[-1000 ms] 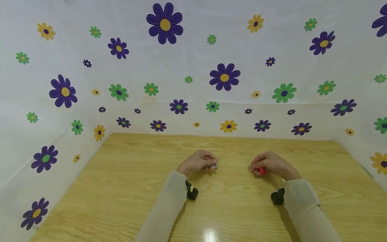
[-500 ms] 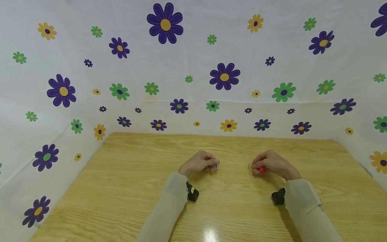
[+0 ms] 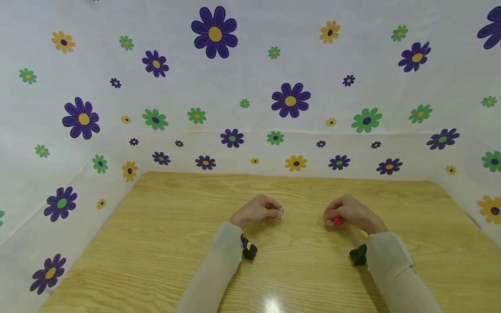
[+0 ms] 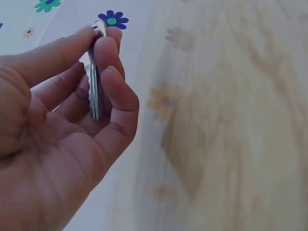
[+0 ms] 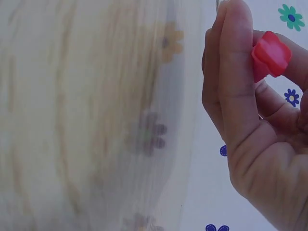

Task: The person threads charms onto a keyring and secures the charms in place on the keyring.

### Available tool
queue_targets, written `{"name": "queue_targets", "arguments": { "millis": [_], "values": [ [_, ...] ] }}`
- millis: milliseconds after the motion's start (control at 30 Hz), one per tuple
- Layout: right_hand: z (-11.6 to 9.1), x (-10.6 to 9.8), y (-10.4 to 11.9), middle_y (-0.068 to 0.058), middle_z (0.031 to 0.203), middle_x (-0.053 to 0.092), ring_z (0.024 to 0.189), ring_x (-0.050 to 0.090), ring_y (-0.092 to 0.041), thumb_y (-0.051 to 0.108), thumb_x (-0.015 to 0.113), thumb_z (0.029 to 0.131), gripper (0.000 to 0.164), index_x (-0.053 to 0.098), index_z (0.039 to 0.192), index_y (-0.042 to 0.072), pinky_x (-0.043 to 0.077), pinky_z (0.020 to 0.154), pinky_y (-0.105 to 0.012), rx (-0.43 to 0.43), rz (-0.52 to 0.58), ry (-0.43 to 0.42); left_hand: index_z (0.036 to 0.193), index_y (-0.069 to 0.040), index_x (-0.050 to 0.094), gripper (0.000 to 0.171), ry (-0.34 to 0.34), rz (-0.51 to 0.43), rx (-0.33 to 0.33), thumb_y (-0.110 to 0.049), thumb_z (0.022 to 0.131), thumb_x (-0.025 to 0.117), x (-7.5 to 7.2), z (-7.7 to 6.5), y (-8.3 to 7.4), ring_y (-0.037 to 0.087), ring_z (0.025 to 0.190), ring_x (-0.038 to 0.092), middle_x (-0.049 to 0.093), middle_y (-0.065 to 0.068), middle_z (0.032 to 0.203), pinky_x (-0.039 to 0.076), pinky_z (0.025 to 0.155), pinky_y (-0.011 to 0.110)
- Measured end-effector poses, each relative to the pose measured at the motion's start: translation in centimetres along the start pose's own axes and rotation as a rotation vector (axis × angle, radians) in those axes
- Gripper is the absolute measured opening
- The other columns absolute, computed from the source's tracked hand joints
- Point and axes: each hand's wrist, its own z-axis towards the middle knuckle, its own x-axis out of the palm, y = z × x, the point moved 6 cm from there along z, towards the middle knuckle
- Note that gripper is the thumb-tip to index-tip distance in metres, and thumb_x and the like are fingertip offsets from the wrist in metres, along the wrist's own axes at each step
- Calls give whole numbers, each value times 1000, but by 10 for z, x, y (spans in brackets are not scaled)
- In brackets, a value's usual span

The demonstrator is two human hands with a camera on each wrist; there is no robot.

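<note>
My left hand (image 3: pixel 258 208) is over the wooden table and pinches a silver key (image 4: pixel 93 91) between thumb and fingertips. Its notched blade points down toward the palm in the left wrist view, while the fingertips partly cover its upper end. To the right, my right hand (image 3: pixel 352 212) pinches a thin metal ring, of which only a sliver shows at the top of the right wrist view. A small pink-red piece with a lobed end (image 5: pixel 272 54) sits between that hand's thumb and fingers; the fingers hide much of it. A gap separates the two hands.
The wood-grain table (image 3: pixel 297 269) extends around both hands. White cloth with printed flowers (image 3: pixel 250 65) walls off its back and sides. Each wrist carries a small black camera, the left one (image 3: pixel 248 248) and the right one (image 3: pixel 358 255).
The key in my left hand has turned a little between the fingertips. In my right hand the ring shows less than before, and the pink-red piece has shifted slightly left. Both arms stay nearly still.
</note>
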Motion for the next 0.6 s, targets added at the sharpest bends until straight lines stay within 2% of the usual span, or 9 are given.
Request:
{"name": "queue_targets", "arguments": {
  "millis": [300,433,600],
  "values": [
    [-1,8,2,-9,80,68,67,64,-14,-7,62,95,13,64,102,-18,55,64,-24,-36,-10,-8,108,7,73,22,5,25,6,-7,104,57,3,-2,3,12,68,55,70,5,88,43,60,23],
    [-1,10,4,-10,80,69,68,64,-15,-6,62,95,12,65,101,-17,55,64,-24,-33,-20,-28,104,7,73,23,-6,54,17,-7,105,55,2,-2,2,12,67,54,67,3,84,43,60,23],
    [0,12,4,-10,79,69,67,64,-14,-7,63,95,13,65,101,-17,55,63,-25,-42,-24,-49,102,8,72,24,14,63,19,-6,106,53,5,-2,2,11,68,57,66,1,82,45,61,22]
  ]
}}
